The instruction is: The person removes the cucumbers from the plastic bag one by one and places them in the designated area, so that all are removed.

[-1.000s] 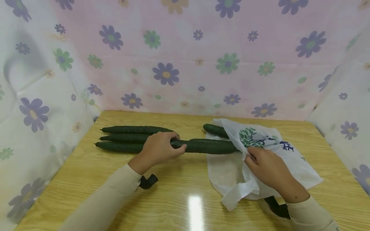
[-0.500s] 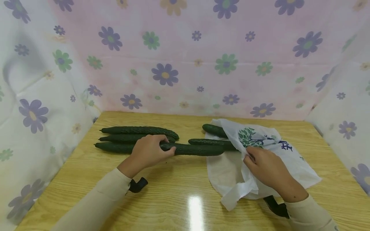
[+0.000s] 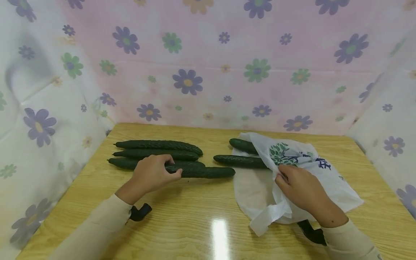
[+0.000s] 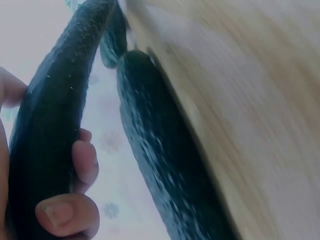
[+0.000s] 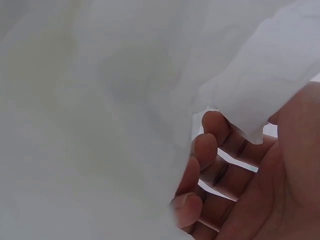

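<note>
My left hand [image 3: 152,174] grips a long dark green cucumber [image 3: 209,172] near its left part, with fingers wrapped round it in the left wrist view. That cucumber lies level, in front of a row of three more cucumbers [image 3: 159,144] on the left of the table. On the right, my right hand [image 3: 300,187] pinches the edge of a white plastic bag [image 3: 328,191] printed with a green tree, holding its mouth up. Two cucumbers [image 3: 238,160] stick out of the bag's mouth, their right parts hidden inside. The right wrist view shows curled fingers [image 5: 205,150] at the thin plastic.
The wooden table [image 3: 182,224] reaches back to a pink flowered cloth [image 3: 208,90], with flowered cloth on both sides too. Black curved pieces [image 3: 140,212] show by each wrist. A bag handle [image 3: 264,218] droops toward the front.
My left hand has drawn the cucumber leftward, out of the bag's mouth and toward the row on the left. The right hand stays at the bag's edge.
</note>
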{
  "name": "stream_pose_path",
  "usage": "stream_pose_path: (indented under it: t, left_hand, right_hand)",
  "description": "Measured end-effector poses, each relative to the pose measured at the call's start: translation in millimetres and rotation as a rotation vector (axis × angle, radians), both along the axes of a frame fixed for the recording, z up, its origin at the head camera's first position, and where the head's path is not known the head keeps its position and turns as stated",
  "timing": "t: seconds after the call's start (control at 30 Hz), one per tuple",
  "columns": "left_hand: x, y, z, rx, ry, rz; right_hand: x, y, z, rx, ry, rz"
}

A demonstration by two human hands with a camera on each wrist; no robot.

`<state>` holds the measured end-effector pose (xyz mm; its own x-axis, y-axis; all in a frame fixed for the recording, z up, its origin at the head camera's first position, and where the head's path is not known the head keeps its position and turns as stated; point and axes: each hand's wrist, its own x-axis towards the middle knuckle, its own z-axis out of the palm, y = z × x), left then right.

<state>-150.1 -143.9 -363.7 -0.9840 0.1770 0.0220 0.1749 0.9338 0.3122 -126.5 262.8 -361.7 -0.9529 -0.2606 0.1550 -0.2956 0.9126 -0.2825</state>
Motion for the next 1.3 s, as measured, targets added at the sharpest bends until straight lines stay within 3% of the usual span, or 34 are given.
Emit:
stream_pose_path:
  t: [0.47,0.77,0.97,1.3]
  left_hand:
    - [4.6,-55.1,-0.5,0.027,-0.025,-0.056]
    - [4.2,-90.5,-2.9,-0.004,-0.088,-0.037]
    - [2.8,-110.2,-8.6,0.003,-0.103,-0.053]
    - [-5.5,-132.5,-19.5,0.073,-0.205,-0.073]
  right_hand:
    - [0.8,0.9,-1.0,-0.004,-0.012,-0.006]
    - [-0.1,-0.5,-0.8,0.002,-0.006,-0.004]
    - [-0.4,-0.7,-1.2,0.001,-0.014,-0.005]
    - [-0.3,-0.2,-3.2,-0.004,-0.008,-0.005]
